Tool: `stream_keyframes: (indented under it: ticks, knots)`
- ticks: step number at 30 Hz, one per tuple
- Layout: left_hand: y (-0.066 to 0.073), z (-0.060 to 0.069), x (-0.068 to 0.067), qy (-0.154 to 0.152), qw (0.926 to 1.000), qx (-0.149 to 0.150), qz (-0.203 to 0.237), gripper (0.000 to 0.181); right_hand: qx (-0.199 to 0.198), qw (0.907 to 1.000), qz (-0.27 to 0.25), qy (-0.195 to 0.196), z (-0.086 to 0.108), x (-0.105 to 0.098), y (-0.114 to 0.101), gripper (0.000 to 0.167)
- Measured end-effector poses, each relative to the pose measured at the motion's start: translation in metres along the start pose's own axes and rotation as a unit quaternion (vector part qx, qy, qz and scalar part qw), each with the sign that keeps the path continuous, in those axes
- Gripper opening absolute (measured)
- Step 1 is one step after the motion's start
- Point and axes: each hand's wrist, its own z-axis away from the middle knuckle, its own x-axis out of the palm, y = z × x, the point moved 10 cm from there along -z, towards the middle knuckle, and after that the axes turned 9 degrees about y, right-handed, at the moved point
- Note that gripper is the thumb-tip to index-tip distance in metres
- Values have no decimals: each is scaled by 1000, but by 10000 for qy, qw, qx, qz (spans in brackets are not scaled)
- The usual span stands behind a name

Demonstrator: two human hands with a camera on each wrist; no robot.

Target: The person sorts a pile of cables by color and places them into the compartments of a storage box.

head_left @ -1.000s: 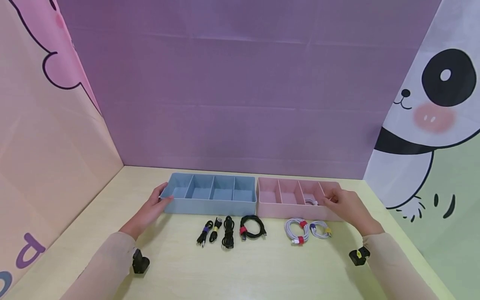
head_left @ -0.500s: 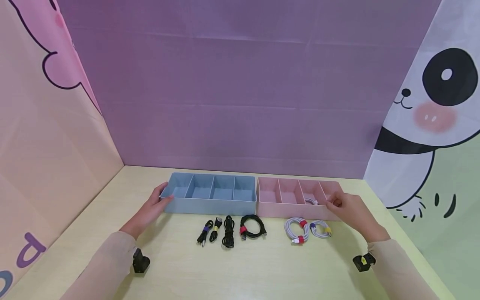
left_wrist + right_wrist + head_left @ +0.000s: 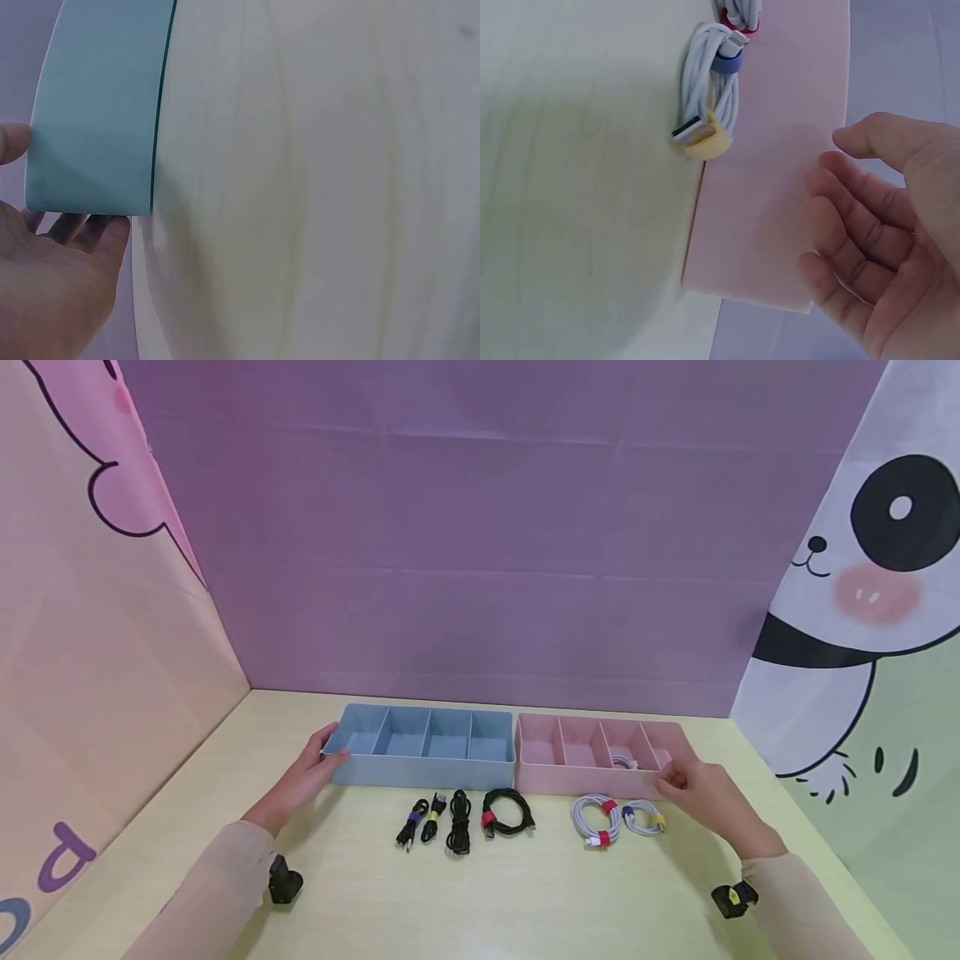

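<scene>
At the left end of a blue divided storage box [image 3: 431, 773], my left hand [image 3: 302, 778] grips the corner, thumb at the front rim and fingers against the end wall. My right hand [image 3: 708, 799] is beside the right front corner of a pink divided storage box [image 3: 585, 780]. Its fingers are loosely curled with nothing between them, as the right wrist view shows. A white cable [image 3: 624, 762] lies in the pink box's third compartment from the left. Two coiled white cables lie in front: one with red straps [image 3: 577, 821], one with blue and yellow straps [image 3: 692, 82].
Before the blue box lie several black cables: one with a purple strap [image 3: 408, 831], one with a yellow strap [image 3: 430, 827], a plain bundle [image 3: 459, 823] and a coil with a red strap [image 3: 517, 829]. A purple backdrop [image 3: 480, 568] rises behind the boxes.
My right hand has drawn back from over the pink box's right compartment, moving right and toward me. The left hand stays at the blue box.
</scene>
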Motion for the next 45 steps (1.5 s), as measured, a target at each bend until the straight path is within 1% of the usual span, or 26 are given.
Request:
stream_keyframes:
  ticks: [11,14,20,27,35,42,45]
  knots:
    - [-1,-1,0,3,10000,3,-47,82,92,9995,10,-297,8,15,5,8]
    - [0,1,-1,10,10000,22,-23,82,16,9995,42,-318,9,18,5,7]
    - [-1,1,-1,7,10000,-13,2,83,-42,9989,-67,-456,10,27,6,6]
    - [-2,0,-2,29,10000,1,0,83,163,9982,-36,-580,13,31,9,6]
    - [0,-1,-1,-11,10000,-26,-24,82,241,9973,-130,-676,15,34,12,7]
    - [2,-2,-1,23,10000,66,68,77,291,9969,-126,-715,16,40,16,10]
    - [2,-1,-1,5,10000,47,83,77,316,9966,-170,-743,16,41,17,11]
